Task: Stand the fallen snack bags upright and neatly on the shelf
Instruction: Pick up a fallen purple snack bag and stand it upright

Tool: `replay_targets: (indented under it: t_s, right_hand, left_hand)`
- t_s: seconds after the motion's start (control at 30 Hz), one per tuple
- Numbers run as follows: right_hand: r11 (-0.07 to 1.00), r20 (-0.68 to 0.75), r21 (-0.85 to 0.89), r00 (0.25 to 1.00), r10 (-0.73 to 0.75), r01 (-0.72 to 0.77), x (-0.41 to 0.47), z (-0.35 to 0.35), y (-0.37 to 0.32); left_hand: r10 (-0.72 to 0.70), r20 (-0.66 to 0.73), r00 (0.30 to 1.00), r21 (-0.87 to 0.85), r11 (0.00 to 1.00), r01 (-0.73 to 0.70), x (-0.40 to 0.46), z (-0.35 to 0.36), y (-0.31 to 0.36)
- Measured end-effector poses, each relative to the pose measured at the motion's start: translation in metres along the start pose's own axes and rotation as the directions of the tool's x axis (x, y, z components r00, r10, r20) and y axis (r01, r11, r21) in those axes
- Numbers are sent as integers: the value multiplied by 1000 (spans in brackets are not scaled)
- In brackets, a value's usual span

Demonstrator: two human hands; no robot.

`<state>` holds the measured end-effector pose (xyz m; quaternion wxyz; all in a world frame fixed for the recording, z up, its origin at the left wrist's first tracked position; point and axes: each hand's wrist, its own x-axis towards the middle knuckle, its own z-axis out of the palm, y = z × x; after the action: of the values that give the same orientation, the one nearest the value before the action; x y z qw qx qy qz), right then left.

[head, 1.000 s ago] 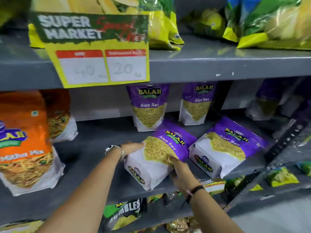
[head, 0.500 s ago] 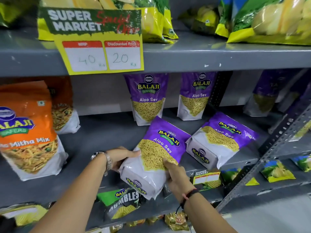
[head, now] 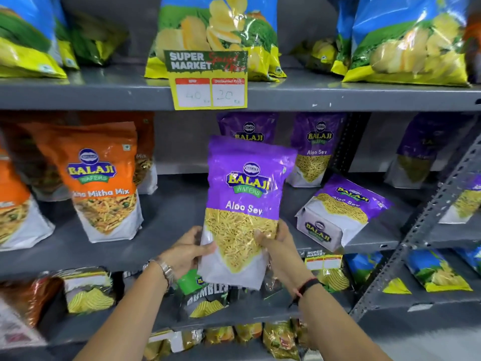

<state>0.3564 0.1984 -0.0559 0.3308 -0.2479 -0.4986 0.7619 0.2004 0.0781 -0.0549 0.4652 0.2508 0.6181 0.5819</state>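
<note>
I hold a purple Aloo Sev bag upright in front of the grey middle shelf. My left hand grips its lower left edge and my right hand its lower right edge. The bag's bottom hangs below the shelf's front lip. To its right a second purple Aloo Sev bag lies fallen on its back on the same shelf. Two more purple bags stand upright at the back; one is partly hidden behind the held bag.
Orange Mitha Mix bags stand at the left of the middle shelf. A yellow price sign hangs from the upper shelf edge, under chip bags. A slotted metal upright bounds the right. Lower shelves hold more snack packs.
Both hands have lifted the purple bag from lying tilted on the shelf and turned it upright. The camera view has shifted upward.
</note>
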Motion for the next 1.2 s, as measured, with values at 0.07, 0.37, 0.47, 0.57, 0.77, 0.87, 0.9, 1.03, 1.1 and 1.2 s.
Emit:
replay_targets:
  t_s: [0.07,0.37,0.47,0.57,0.77,0.87,0.9,1.03,1.1,1.2]
  right_hand:
    - [992,45,-65,994,-101,104,-1,2,-11]
    - [956,93,-173,970,-224,237,3,-2,-28]
    - [952,94,-202,972,-214,229,11,-7,-25]
    - [952,92,-233,979,-184,201,22,-11,-21]
    - [918,106,-340,978,-178,204,69,-13,-18]
    - [887,110,-410,977,-183,212,99,-15,-17]
    - [876,106,-434,977,-184,212,110,-16,-17]
    - [861,106,-468,980,-167,198,142,-23,-9]
    - [862,106,-474,983,-149,181,153,-27,-4]
    - [874,105,-460,987,-120,156,157,-27,-5]
  left_hand:
    - [80,-24,996,-28,996,-81,-4,3,5]
    - [220,-52,974,-34,975,-222,-4,20,18]
    - [230,-57,972,-37,972,-232,4,21,15]
    - [240,-69,968,16,971,-239,15,19,13]
    - [263,-142,954,75,964,-255,59,15,14]
    - [269,-172,948,80,963,-259,89,12,19]
    - [272,-180,945,81,962,-261,101,11,20]
    - [262,-212,941,111,964,-243,136,5,16]
    - [239,-205,949,100,970,-223,145,1,14]
    - [227,-164,960,100,972,-213,147,-3,13]
